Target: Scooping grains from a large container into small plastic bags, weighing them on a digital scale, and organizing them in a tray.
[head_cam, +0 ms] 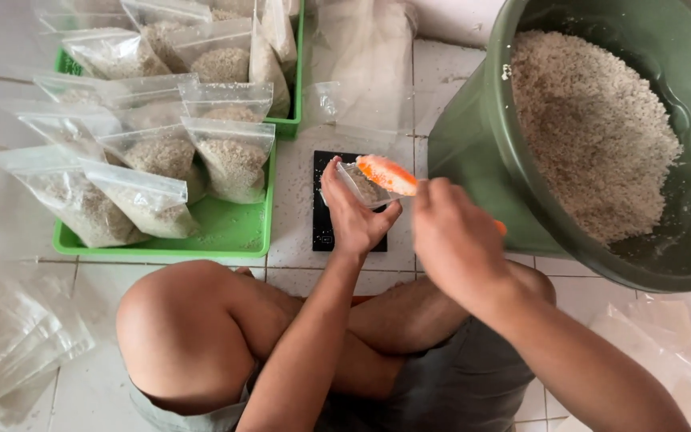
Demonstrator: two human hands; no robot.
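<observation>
A person sits cross-legged on a white tiled floor [441,80], filling a small clear plastic bag [359,182] with pale grain. The left hand [351,212] is closed on the bag's rim, pinching it open above a black digital scale [323,224] that lies flat on the tiles just ahead of the knees. The right hand [451,240] is wrapped around the handle of an orange scoop [386,174], whose loaded bowl is tilted over the bag's mouth. Just right of the hands a large green tub [473,152] leans toward the person, its heap of grain [593,128] banked against the far wall. On the left, green trays [233,236] hold rows of filled bags [233,156] standing shoulder to shoulder, and a loose pile of empty clear bags [9,336] lies on the near left.

The bag's opening looks narrower than the scoop, so a quick tip or a slackened pinch could send grain over the scale and tiles. The thin plastic could also fold shut under the falling weight. The tub, judged by its lean, might slide or roll if knocked by the right forearm.
</observation>
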